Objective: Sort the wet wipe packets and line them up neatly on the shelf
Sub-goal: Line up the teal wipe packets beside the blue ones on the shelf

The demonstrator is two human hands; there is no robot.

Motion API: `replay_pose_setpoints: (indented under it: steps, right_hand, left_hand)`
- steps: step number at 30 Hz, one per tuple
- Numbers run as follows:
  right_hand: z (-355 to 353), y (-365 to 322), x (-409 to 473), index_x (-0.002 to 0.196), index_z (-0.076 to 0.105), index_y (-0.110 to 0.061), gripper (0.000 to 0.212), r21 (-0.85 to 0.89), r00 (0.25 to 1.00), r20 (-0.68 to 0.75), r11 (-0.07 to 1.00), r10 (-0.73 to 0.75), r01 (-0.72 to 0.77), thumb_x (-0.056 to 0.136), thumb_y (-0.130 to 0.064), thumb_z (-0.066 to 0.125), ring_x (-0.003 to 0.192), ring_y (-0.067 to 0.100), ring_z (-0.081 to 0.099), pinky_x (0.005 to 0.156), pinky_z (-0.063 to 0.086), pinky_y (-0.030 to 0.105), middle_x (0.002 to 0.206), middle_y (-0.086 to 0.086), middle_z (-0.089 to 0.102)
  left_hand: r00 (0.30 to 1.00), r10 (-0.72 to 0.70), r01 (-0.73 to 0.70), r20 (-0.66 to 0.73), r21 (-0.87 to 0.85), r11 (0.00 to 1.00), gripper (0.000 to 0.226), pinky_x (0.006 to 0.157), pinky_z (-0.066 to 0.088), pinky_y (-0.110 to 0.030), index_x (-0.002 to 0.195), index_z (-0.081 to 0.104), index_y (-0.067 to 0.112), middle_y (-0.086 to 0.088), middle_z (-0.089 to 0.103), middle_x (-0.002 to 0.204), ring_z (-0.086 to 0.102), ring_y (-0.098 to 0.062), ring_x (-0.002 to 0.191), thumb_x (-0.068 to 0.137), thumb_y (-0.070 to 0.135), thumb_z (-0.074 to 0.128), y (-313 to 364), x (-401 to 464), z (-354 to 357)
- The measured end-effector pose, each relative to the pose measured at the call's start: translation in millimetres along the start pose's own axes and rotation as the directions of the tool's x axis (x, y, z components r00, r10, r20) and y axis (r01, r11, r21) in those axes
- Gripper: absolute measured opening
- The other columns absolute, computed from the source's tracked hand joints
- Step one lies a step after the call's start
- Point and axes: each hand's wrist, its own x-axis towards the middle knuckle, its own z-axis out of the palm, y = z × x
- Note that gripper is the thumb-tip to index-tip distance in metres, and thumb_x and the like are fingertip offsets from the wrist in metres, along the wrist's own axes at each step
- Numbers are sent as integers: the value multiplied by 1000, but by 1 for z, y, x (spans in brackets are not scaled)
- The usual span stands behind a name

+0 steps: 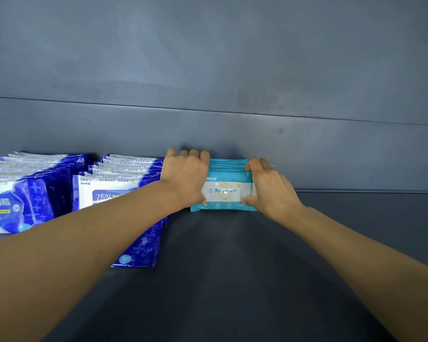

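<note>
A small row of teal and white wet wipe packets (224, 191) stands on edge against the back wall of the dark shelf (232, 267). My left hand (185, 177) grips the row's left end, fingers curled over its top. My right hand (269, 186) grips the right end, thumb on the front packet and fingers over the top. To the left stand two rows of dark blue and white wipe packets (116, 191), the nearer row partly hidden by my left forearm; the far-left blue row (22, 193) runs off the frame edge.
The grey back wall (232, 134) rises right behind the packets. Bare dark shelf surface stretches in front of the teal packets and off to the right.
</note>
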Motion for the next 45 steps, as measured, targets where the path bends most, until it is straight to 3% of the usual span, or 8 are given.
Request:
replay_pose_setpoints:
  steps: [14,22,26,31,34,38,45]
  right_hand:
    - [-3,4,-15,137,25,-16,68,-34,999,9,998,43,-43,85,-30,66,108,27,55,75,47,37,131,6,45]
    - [-18,2,-30,136,31,-17,63,-30,997,12,996,79,-78,85,-32,65,116,22,47,79,49,34,133,4,40]
    - [-36,2,-57,131,39,-14,51,-32,994,-19,994,105,-106,88,-28,63,115,23,47,84,49,36,131,4,41]
    - [-75,9,-111,121,48,-12,31,-51,983,-74,984,165,-169,93,-25,54,104,29,53,80,48,38,124,4,45]
    - [-97,17,-157,115,50,-14,26,-19,968,-134,976,211,-215,92,-25,55,98,30,57,78,50,40,117,4,53]
    - [-120,29,-234,111,53,-15,22,41,944,-166,959,285,-282,90,-23,58,93,28,59,77,51,41,109,4,59]
    - [-112,46,-388,108,56,-15,21,135,900,-11,892,437,-431,88,-21,60,91,31,58,79,50,45,100,5,62]
  left_hand:
    - [1000,8,-8,19,-17,1000,72,91,36,-36,127,37,14,-4,52,120,53,-22,107,73,47,71,2,-5,2]
    - [1000,29,-29,9,-47,998,70,93,37,-39,130,37,14,-6,46,126,48,-24,114,78,50,66,1,-11,-8]
    - [996,73,-81,-48,-182,980,57,91,36,-39,127,40,13,-7,47,126,47,-26,115,85,45,61,16,-15,-30]
    - [989,138,-149,-57,-413,899,44,87,38,-37,123,46,14,-8,51,127,49,-29,116,89,40,57,53,-36,-67]
    - [977,198,-214,-85,-485,848,32,78,42,-36,111,51,15,-6,59,118,54,-30,109,90,40,54,78,-60,-92]
    - [955,273,-287,-114,-578,764,19,80,48,-37,99,55,23,-1,65,105,57,-28,102,90,40,54,111,-110,-128]
    - [911,398,-368,-110,-655,660,14,74,42,-34,97,56,28,6,67,103,59,-24,104,88,38,55,185,-229,-141]
